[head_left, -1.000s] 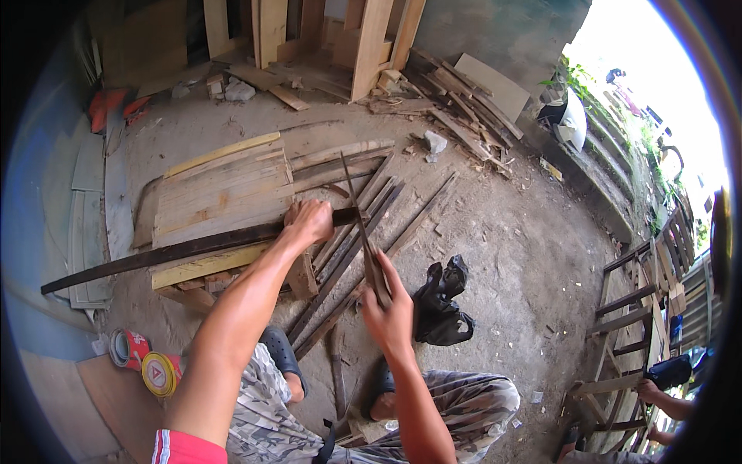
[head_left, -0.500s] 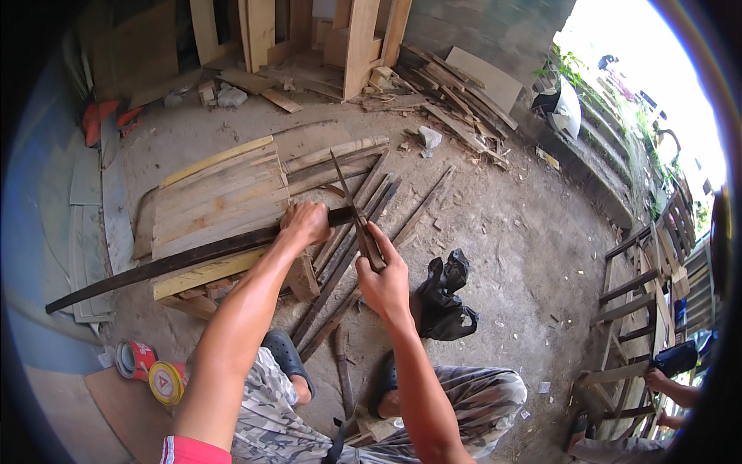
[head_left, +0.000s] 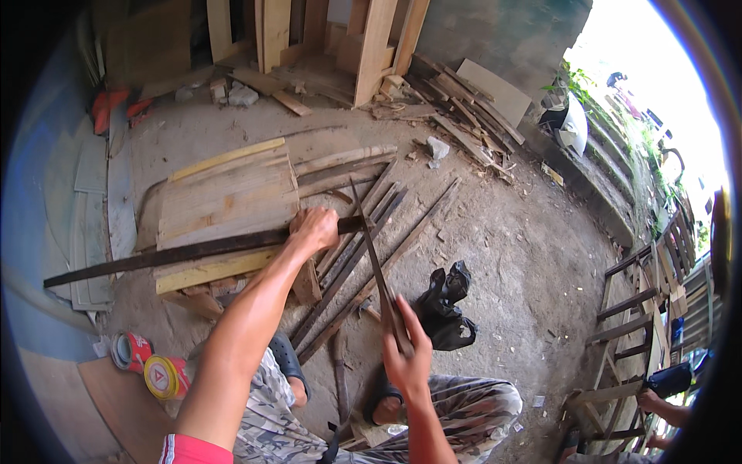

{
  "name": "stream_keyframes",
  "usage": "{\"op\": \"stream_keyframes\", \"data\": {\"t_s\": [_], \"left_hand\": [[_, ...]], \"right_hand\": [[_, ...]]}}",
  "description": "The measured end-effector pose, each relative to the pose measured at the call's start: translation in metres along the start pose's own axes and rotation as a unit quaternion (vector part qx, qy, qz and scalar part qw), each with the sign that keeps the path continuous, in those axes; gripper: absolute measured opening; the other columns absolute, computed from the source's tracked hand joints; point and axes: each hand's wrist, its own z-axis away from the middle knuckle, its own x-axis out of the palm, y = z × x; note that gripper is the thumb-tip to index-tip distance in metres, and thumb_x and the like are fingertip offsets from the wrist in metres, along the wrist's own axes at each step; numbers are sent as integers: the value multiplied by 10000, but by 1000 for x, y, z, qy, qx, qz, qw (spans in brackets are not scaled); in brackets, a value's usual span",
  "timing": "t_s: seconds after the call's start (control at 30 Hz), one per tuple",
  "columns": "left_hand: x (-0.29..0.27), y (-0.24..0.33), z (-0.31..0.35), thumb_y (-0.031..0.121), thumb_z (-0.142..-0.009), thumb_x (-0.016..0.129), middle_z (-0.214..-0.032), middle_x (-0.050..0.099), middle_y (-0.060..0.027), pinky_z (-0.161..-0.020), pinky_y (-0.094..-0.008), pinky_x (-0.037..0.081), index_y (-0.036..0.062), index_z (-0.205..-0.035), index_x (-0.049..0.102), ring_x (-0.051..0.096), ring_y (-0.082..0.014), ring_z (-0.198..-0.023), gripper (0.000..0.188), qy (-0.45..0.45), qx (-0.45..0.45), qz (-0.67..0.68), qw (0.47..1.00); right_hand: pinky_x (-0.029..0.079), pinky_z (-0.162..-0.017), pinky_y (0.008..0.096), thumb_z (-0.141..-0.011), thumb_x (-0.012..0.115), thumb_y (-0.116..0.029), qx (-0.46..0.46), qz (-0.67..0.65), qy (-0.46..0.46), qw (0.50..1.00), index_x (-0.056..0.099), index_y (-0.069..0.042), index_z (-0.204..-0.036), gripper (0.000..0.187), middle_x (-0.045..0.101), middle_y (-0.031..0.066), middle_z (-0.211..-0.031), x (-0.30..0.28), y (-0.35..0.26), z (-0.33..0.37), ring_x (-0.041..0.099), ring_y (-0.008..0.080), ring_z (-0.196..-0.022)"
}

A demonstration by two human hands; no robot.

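My left hand (head_left: 315, 229) is closed over a long dark wooden strip (head_left: 185, 251) near its right end, pressing it onto a low bench of pale planks (head_left: 224, 203). The strip reaches far out past the bench's left side. In my right hand (head_left: 408, 359) is the handle of a handsaw (head_left: 371, 251). Its narrow blade points away from me and crosses the strip's right end, just right of my left hand. Whether the teeth have cut into the wood cannot be made out.
Several long wooden strips (head_left: 413, 240) lie right of the bench, beside a black plastic bag (head_left: 448, 309). Two cans (head_left: 162, 377) stand at lower left. Scrap wood (head_left: 471, 108) is piled at the back. At right, a person's hand (head_left: 653, 402) is near a wooden frame (head_left: 618, 332).
My right hand has drawn the saw back toward me and slightly right, so less blade extends beyond the strip. My left hand keeps its grip on the strip. The view has shifted slightly.
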Motion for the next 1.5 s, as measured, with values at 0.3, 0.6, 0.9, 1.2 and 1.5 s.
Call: {"op": "stream_keyframes", "data": {"t_s": [0.3,0.6,0.9,1.2,1.5], "left_hand": [[9,-5,-1,50,-778,580,-738,683,-222,-651,-467,578,-27,-756,688,697,-292,-731,135,-18,-64,13,998],[7,-3,-7,41,-744,589,-828,705,-284,-691,-447,593,-45,-762,707,733,-319,-799,147,-24,-13,2,1000],[-21,19,2,119,-756,683,-989,732,-237,-834,-466,595,26,-970,766,726,-380,-972,248,-71,-67,-15,995],[11,-11,-16,160,-708,696,-870,712,-292,-822,-451,603,-32,-844,749,732,-401,-893,241,-52,-58,0,997],[-12,3,-7,84,-758,665,-894,734,-217,-702,-427,602,-23,-892,740,729,-299,-834,187,-86,-94,23,992]], "right_hand": [[492,-980,345,-864,562,-43,20,-59,7,998,490,-72,-1466,608,647,224,-1296,39,23,-36,650,301,-1188],[535,-825,285,-852,587,-25,-35,22,4,999,508,-70,-1453,608,708,208,-1182,3,-7,0,734,220,-977],[488,-994,366,-853,579,-79,-58,-25,26,998,494,-65,-1457,610,630,256,-1299,38,9,-69,638,365,-1193],[520,-839,277,-850,558,-17,69,-15,-17,997,532,-52,-1432,584,727,189,-1127,-16,-30,14,728,188,-955],[555,-831,419,-853,586,-88,-50,47,11,998,504,-92,-1449,602,694,271,-1092,51,-4,-87,720,381,-959]]}}
